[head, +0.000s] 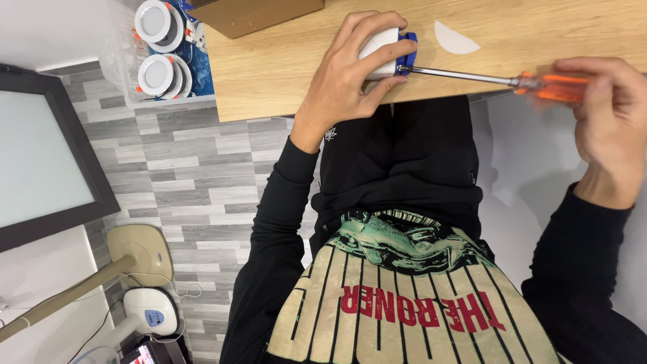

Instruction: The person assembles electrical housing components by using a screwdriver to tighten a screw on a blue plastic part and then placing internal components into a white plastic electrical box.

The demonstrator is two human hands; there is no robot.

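A brown cardboard box point(259, 15) sits at the top edge of the wooden table point(283, 74), cut off by the frame so only its lower part shows. To its left, off the table, a clear plastic bin point(125, 61) holds round white light fittings point(156, 73) with orange clips, lying over blue packaging. A thin white half-round disc point(453, 38) lies flat on the table, just beside the work. On the floor at lower left stand a beige lamp base point(140, 251) and a small white device with blue buttons point(151, 311); a dark-framed pale panel point(40, 152) leans at the far left.

The left hand point(347, 77) is curled around a small round white light fitting point(384, 50) with a blue part at its end, pressing it down near the table's front edge. Fingers cover most of the housing, so its full shape cannot be made out. The right hand point(610, 114) is closed on the orange handle of a screwdriver point(485, 79), whose steel shaft runs level to the blue end, the tip touching it. The handle and right hand are blurred, and the exact point of contact is too small to read
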